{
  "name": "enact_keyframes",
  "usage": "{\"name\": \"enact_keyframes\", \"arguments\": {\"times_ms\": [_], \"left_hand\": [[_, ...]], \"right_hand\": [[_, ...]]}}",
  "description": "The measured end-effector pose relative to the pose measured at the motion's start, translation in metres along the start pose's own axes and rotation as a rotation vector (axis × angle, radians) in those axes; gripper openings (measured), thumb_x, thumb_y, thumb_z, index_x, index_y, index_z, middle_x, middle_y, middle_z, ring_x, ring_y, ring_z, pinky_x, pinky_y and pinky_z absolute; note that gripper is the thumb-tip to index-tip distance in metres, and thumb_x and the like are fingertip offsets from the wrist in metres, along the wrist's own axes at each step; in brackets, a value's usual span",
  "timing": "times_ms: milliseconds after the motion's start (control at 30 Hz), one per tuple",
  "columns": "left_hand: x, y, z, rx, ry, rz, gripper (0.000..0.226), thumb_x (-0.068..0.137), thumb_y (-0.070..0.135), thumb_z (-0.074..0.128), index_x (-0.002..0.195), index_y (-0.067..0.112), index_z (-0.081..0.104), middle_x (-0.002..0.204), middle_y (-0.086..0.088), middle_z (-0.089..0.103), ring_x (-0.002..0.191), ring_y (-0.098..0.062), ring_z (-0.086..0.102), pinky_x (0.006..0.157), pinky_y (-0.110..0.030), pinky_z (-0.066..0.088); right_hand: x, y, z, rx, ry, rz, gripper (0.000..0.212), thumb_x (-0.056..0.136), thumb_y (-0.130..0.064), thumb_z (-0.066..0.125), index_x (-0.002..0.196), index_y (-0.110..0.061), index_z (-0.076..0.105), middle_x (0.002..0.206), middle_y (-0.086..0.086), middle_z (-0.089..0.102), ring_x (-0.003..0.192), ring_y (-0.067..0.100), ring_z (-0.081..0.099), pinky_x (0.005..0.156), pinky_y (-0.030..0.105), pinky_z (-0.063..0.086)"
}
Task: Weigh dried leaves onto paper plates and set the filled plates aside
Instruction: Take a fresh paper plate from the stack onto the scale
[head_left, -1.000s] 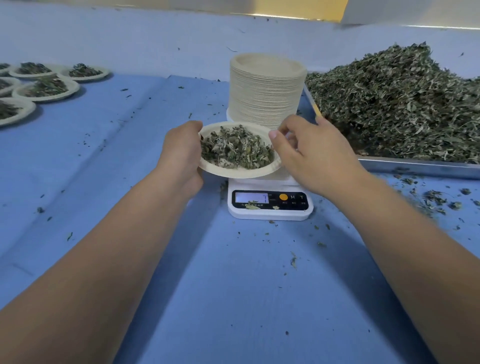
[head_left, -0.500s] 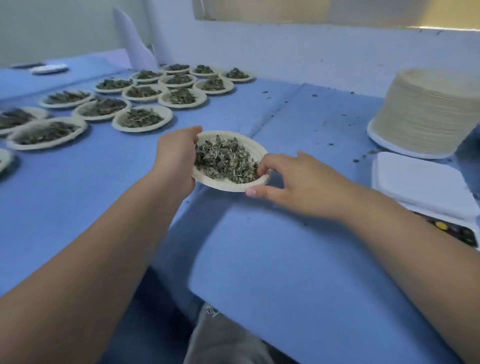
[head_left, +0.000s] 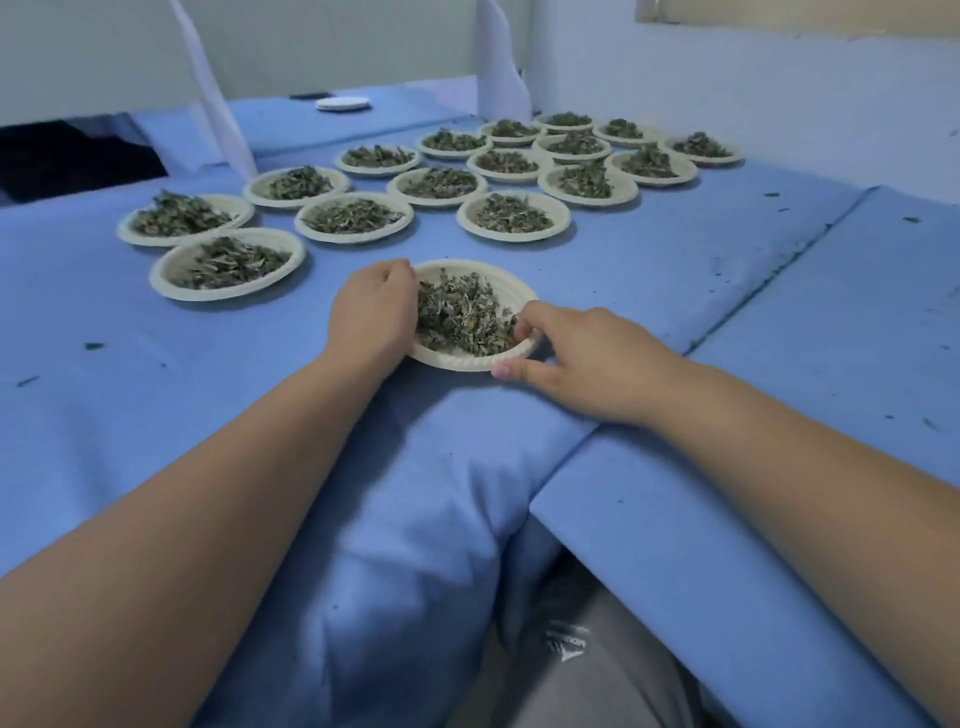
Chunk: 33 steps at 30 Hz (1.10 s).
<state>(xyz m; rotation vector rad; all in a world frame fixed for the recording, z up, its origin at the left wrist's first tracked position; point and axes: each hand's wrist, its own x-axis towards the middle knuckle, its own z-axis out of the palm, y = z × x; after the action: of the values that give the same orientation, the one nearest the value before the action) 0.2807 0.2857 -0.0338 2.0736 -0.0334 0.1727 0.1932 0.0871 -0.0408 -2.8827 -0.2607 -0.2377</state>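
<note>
A cream paper plate (head_left: 457, 358) heaped with dried green leaves (head_left: 462, 317) is low over or on the blue cloth at the centre. My left hand (head_left: 371, 312) grips its left rim, fingers curled over the edge. My right hand (head_left: 582, 353) pinches the right rim, thumb underneath and fingers over the leaves. Behind it, several filled plates (head_left: 514, 215) stand in rows on the cloth. The scale, the empty plate stack and the leaf pile are out of view.
The blue cloth (head_left: 156, 374) covers the table, with a seam and fold running back on the right (head_left: 753, 296). A small white round lid (head_left: 343, 103) lies at the far back. Leaf crumbs dot the cloth. My lap shows at the bottom.
Both hands lifted the filled plate off the scale and carried it left. The view swung left with it; the plate is now down near the rows of filled plates.
</note>
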Motion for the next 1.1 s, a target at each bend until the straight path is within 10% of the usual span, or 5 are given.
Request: {"name": "enact_keyframes", "arguments": {"times_ms": [567, 733, 867, 1100], "left_hand": [[0.010, -0.016, 0.004, 0.061, 0.062, 0.175, 0.015, 0.100, 0.013, 0.040, 0.087, 0.012, 0.047, 0.100, -0.011, 0.059, 0.092, -0.027, 0.046, 0.072, -0.030, 0.025], [0.002, -0.012, 0.009, 0.134, 0.023, 0.287, 0.034, 0.105, 0.013, 0.040, 0.132, 0.001, 0.057, 0.145, -0.017, 0.053, 0.135, -0.026, 0.045, 0.105, -0.029, 0.028], [-0.007, -0.004, 0.014, 0.158, -0.008, 0.362, 0.033, 0.105, 0.013, 0.038, 0.130, 0.001, 0.056, 0.153, -0.016, 0.046, 0.141, -0.024, 0.038, 0.110, -0.028, 0.024], [-0.052, 0.037, 0.040, 0.063, -0.174, 0.604, 0.038, 0.104, 0.006, 0.037, 0.138, 0.005, 0.054, 0.128, -0.011, 0.060, 0.115, -0.024, 0.053, 0.097, -0.037, 0.041]], "right_hand": [[0.115, -0.014, 0.045, -0.111, 0.132, 0.139, 0.064, 0.088, -0.077, 0.038, 0.119, -0.023, 0.048, 0.110, 0.012, 0.068, 0.102, 0.037, 0.062, 0.073, 0.041, 0.041], [0.114, -0.022, 0.042, -0.130, 0.101, 0.158, 0.063, 0.092, -0.069, 0.037, 0.129, -0.019, 0.045, 0.118, 0.016, 0.065, 0.106, 0.039, 0.061, 0.082, 0.046, 0.045], [0.099, -0.023, 0.030, -0.094, 0.118, 0.125, 0.060, 0.095, -0.061, 0.039, 0.134, -0.016, 0.042, 0.120, 0.016, 0.065, 0.108, 0.039, 0.060, 0.077, 0.045, 0.042], [0.037, -0.008, -0.022, 0.023, 0.210, 0.108, 0.049, 0.079, -0.041, 0.035, 0.124, -0.023, 0.044, 0.074, 0.000, 0.053, 0.081, 0.037, 0.057, 0.062, 0.038, 0.038]]}}
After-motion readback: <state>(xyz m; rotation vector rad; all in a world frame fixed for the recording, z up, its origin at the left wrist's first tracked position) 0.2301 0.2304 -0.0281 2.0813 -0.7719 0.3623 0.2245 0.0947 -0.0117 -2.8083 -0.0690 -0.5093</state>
